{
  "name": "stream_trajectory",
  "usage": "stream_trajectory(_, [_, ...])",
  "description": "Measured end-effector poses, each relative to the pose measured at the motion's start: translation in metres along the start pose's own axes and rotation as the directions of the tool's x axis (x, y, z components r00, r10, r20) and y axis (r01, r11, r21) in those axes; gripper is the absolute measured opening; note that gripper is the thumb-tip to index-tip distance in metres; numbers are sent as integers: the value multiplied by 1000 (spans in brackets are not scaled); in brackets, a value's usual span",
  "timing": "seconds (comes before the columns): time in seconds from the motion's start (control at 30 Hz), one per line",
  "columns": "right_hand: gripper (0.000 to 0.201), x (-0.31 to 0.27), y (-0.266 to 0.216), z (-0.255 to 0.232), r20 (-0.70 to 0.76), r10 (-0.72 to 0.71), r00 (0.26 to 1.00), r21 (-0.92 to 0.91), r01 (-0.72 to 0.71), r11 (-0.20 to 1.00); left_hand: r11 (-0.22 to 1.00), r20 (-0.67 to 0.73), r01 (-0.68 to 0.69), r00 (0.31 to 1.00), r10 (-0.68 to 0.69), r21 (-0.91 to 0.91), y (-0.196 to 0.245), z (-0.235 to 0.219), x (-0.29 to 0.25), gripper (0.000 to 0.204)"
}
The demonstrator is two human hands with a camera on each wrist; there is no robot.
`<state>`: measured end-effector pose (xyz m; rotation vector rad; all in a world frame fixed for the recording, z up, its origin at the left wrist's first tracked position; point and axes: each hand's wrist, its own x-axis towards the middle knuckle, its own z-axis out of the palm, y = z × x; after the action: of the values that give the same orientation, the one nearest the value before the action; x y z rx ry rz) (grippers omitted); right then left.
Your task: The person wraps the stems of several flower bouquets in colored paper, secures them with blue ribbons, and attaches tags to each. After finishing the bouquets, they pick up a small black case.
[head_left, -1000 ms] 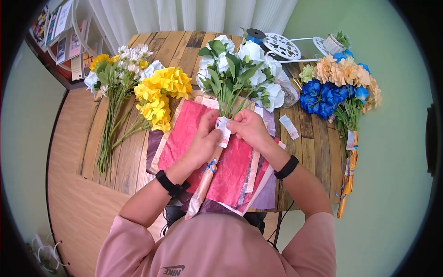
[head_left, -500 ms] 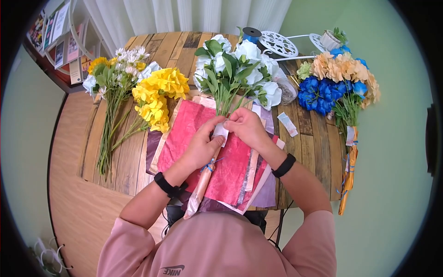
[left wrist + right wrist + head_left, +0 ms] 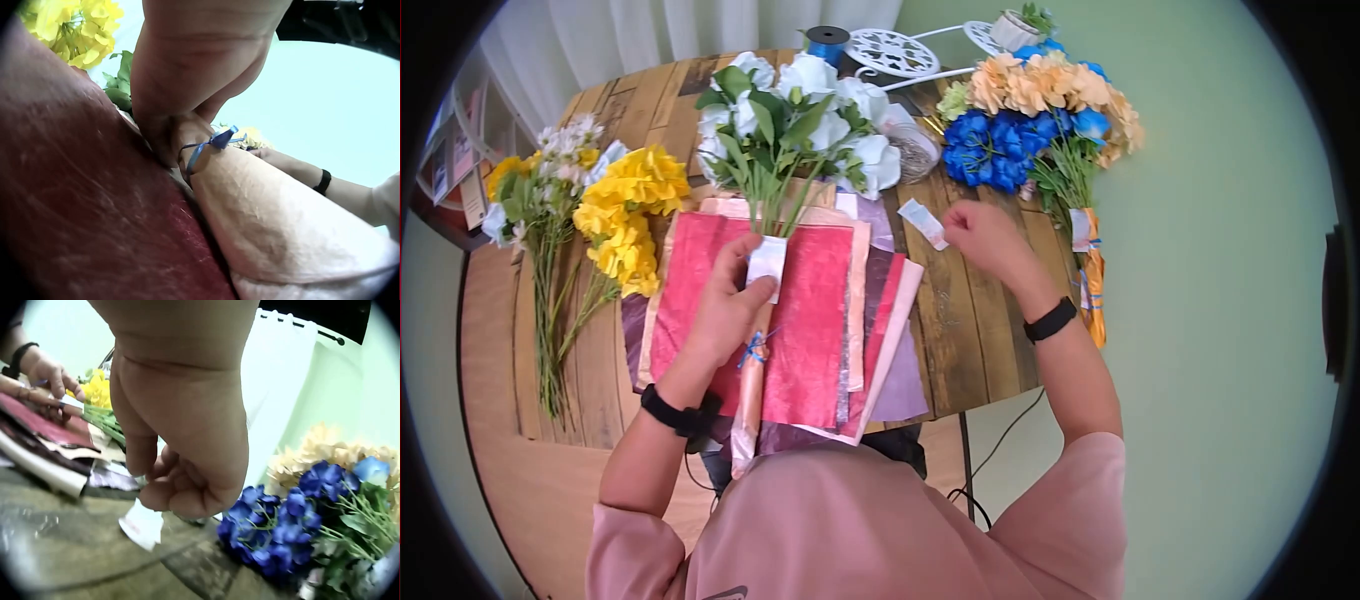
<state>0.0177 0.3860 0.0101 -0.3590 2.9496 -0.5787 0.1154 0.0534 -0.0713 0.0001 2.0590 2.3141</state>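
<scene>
A bouquet of white flowers with green stems lies on the red sheets, its stem end wrapped in tan paper tied with a thin blue ribbon. My left hand grips the wrapped stems. Its thumb lies on a small white label on the wrap. Over the bare wood to the right, my right hand has its fingers curled, with nothing visible between them. A second white label lies on the table just below those fingers; in the head view the fingertips come right up to its end.
Red sheets and purple sheets lie stacked under the bouquet. Yellow flowers and white daisies lie left. On the right is a wrapped bouquet with blue flowers and peach ones. A blue ribbon spool and white metal stand are behind.
My right hand has left the label on the wrapped stems and moved right to the loose label. The left hand keeps its grip. The head view has swung to the right.
</scene>
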Motion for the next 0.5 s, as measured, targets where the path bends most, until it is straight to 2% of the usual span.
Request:
stream_trajectory(0.1, [11,-29,43,7,56,-4,998,-10,4,1000,1000,-15,26,1000,-26,-7,2,1,0,51])
stream_trajectory(0.13, [11,-39,44,10,62,3,998,-18,-2,1000,999,-13,40,999,-41,-20,3,1,0,51])
stream_trajectory(0.2, [12,-59,40,21,163,48,985,202,-81,976,995,-8,89,996,-90,-53,6,0,-1,53])
stream_trajectory(0.23, [12,-69,37,25,174,58,983,195,-92,977,995,-14,90,996,-91,-35,7,0,-1,52])
stream_trajectory(0.3, [12,-86,31,31,61,-110,992,85,104,991,994,-12,97,995,-97,-41,10,1,-1,52])
stream_trajectory(0.4, [15,-109,35,40,7,-139,990,5,139,990,992,-18,115,993,-115,-47,12,2,-2,53])
stream_trajectory(0.5, [19,-124,37,43,-27,-142,989,6,143,990,992,-18,123,992,-123,-39,12,2,-1,52])
